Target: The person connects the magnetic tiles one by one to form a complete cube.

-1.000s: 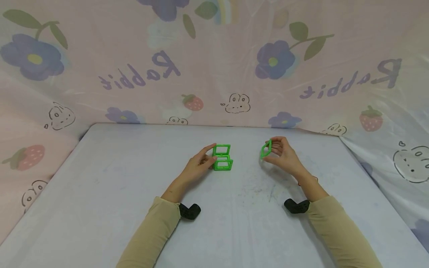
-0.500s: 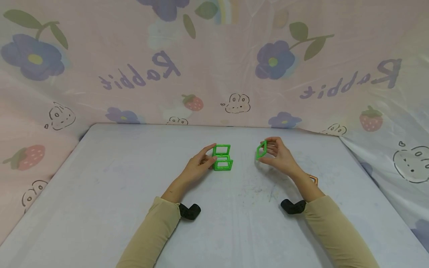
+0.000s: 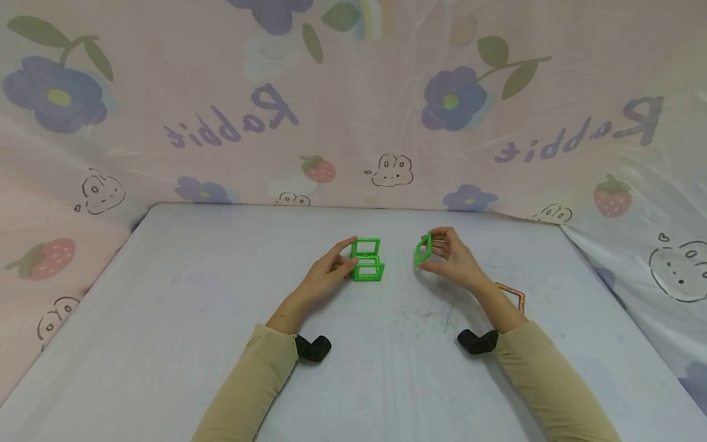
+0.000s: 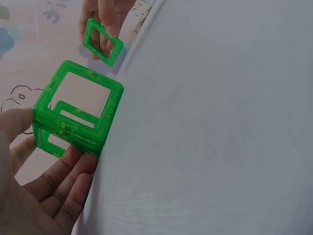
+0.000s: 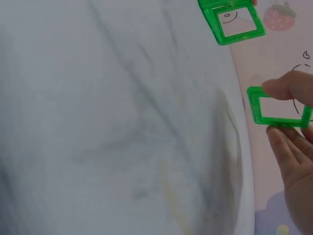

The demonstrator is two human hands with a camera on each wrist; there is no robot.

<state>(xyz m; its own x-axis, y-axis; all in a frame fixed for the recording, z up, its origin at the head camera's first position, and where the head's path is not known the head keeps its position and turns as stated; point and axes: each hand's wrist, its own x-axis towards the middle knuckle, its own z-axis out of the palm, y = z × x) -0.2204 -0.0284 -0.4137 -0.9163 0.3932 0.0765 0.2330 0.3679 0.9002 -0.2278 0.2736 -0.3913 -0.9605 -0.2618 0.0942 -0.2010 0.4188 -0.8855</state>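
A partly built box of green magnetic tiles (image 3: 367, 241) stands on the table in the head view, its square frames joined at their edges. My left hand (image 3: 330, 268) holds it from the left side. In the left wrist view, thumb and fingers grip the near side of the tile box (image 4: 73, 125). To the right, my right hand (image 3: 454, 258) pinches a single green square magnetic tile (image 3: 423, 250) by opposite edges. The right wrist view shows the thumb on one edge of that tile (image 5: 279, 121) and fingertips on the other. A gap separates it from the box.
An orange tile frame (image 3: 512, 292) lies on the white table (image 3: 166, 319), partly hidden behind the right forearm. Black wrist devices (image 3: 313, 348) sit at both cuffs. A printed curtain (image 3: 342, 123) rises behind the table's far edge.
The right hand has moved left with its green tile, closer to the box. More of the orange frame shows behind the right forearm. The left hand and the box have stayed in place.
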